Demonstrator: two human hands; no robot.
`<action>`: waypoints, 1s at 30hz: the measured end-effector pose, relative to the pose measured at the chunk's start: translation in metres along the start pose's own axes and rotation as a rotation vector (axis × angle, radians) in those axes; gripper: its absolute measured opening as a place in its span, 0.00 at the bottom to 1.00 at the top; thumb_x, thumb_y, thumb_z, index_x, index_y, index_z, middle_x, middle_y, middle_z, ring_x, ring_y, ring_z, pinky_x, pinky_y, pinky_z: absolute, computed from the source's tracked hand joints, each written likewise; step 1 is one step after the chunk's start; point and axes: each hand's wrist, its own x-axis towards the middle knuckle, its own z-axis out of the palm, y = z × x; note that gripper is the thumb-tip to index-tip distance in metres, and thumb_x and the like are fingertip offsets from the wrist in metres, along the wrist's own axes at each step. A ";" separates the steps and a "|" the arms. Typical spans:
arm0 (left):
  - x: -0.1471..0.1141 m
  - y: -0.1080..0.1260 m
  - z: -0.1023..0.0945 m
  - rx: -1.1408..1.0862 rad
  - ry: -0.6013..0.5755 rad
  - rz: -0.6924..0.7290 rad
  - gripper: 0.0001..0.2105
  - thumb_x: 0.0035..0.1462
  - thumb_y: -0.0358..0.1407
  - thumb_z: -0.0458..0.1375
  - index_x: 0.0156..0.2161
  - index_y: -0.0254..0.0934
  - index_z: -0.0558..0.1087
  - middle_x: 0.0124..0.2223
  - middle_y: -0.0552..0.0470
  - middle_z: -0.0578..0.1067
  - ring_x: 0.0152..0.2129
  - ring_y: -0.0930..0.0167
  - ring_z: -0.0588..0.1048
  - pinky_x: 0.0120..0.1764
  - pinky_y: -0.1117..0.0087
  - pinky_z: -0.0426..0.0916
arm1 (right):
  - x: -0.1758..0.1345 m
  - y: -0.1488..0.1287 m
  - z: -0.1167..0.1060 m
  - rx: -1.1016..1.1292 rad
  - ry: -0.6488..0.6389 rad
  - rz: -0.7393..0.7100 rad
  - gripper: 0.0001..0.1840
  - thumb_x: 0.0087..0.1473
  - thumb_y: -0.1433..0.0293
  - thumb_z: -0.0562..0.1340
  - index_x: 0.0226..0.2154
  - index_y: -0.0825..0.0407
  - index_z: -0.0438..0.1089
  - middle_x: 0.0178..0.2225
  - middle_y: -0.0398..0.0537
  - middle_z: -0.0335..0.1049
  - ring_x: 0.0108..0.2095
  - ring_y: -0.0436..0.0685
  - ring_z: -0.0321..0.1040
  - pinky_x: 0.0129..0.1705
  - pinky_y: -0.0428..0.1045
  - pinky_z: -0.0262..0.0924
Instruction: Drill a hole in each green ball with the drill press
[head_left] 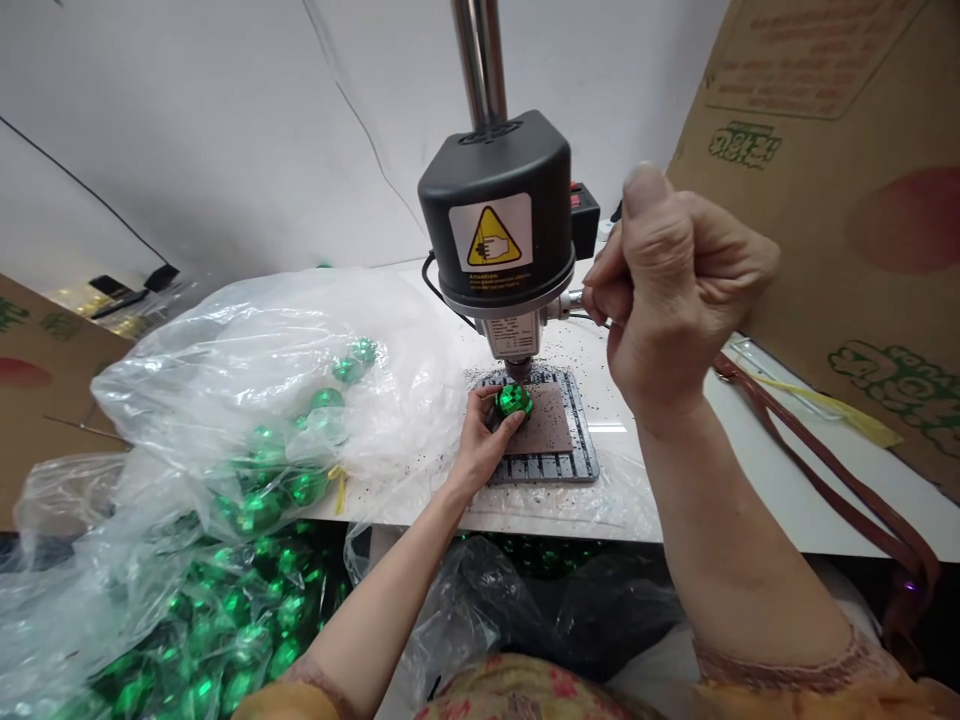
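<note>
A small green mirror ball (514,400), faceted and shiny, is pinched between the thumb and fingers of my left hand (482,435). It sits right below the chuck (517,368) of a black bench drill press (495,220); whether a bit touches it I cannot make out. Under the ball lies a brown board (546,420) on the slotted metal base (585,455). My right hand (667,280) is raised at the machine's right side, closed around its feed lever (574,303). Most of the lever is hidden inside the fist.
Clear plastic bags (225,350) with many green balls (262,510) cover the left side and hang past the table edge. Cardboard boxes (817,220) stand on both sides. A brown strap (817,480) crosses the right of the white table (630,470). Dark shavings surround the base.
</note>
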 end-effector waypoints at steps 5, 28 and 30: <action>0.004 0.000 0.001 0.057 -0.034 0.050 0.25 0.52 0.42 0.70 0.53 0.40 0.68 0.52 0.46 0.74 0.52 0.63 0.73 0.57 0.60 0.66 | 0.001 0.000 0.000 0.002 0.001 -0.015 0.23 0.62 0.72 0.57 0.15 0.52 0.61 0.13 0.34 0.51 0.15 0.39 0.49 0.23 0.44 0.47; -0.001 -0.004 0.011 0.135 -0.083 0.129 0.23 0.52 0.38 0.71 0.52 0.41 0.69 0.54 0.46 0.73 0.54 0.60 0.73 0.59 0.55 0.67 | -0.003 0.008 -0.002 0.079 -0.005 -0.099 0.23 0.60 0.73 0.60 0.14 0.52 0.61 0.13 0.36 0.51 0.15 0.42 0.48 0.20 0.47 0.41; -0.002 -0.004 0.011 0.155 -0.083 0.132 0.24 0.52 0.37 0.70 0.52 0.41 0.68 0.54 0.45 0.73 0.53 0.60 0.73 0.58 0.55 0.67 | -0.009 0.011 -0.004 0.060 0.041 -0.118 0.22 0.59 0.70 0.62 0.15 0.51 0.63 0.12 0.36 0.52 0.14 0.44 0.48 0.19 0.49 0.41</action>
